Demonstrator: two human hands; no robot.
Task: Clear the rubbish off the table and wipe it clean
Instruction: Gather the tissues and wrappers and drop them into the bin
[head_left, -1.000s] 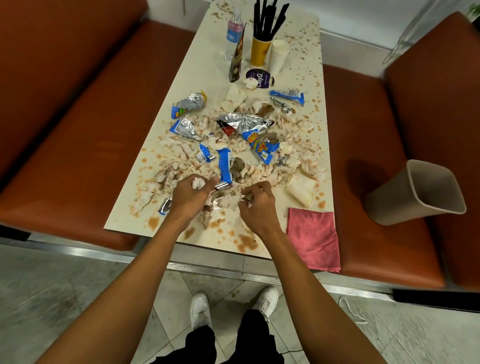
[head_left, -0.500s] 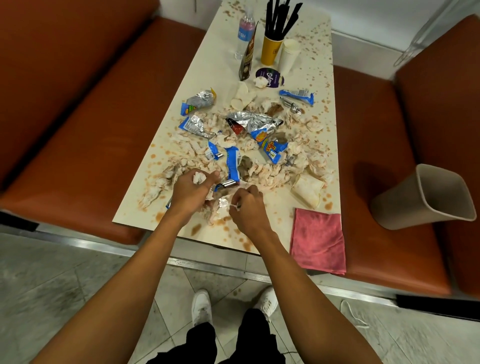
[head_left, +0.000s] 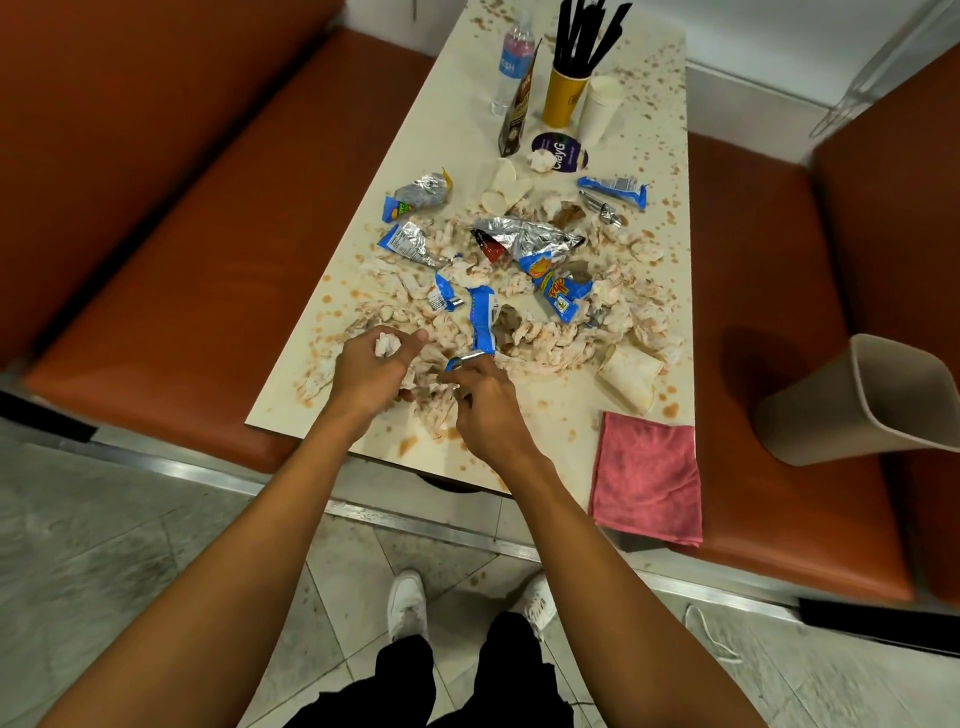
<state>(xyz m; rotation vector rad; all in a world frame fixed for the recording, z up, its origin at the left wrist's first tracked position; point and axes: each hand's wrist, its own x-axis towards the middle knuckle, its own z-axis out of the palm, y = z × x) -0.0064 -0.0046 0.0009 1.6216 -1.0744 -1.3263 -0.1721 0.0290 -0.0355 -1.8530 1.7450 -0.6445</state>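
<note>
A cream table (head_left: 457, 135), speckled with brown sauce, carries a heap of crumpled stained tissues (head_left: 550, 338) mixed with blue and silver snack wrappers (head_left: 524, 239). My left hand (head_left: 371, 371) grips a wad of white tissue (head_left: 387, 344) near the table's front edge. Beside it, my right hand (head_left: 485, 408) is curled, pinching tissue scraps from the heap, close to a blue wrapper strip (head_left: 480, 322). A pink cloth (head_left: 647, 475) hangs over the table's front right corner.
A beige bin (head_left: 857, 400) lies tilted on the orange bench (head_left: 769, 291) to the right. At the table's far end stand a water bottle (head_left: 511, 62), a yellow cup of black sticks (head_left: 563, 96) and white cups (head_left: 600, 109). Another orange bench (head_left: 182, 249) runs along the left.
Both hands have drawn closer together over the front of the heap, the right hand shifting left toward the left hand. The left hand keeps its tissue wad.
</note>
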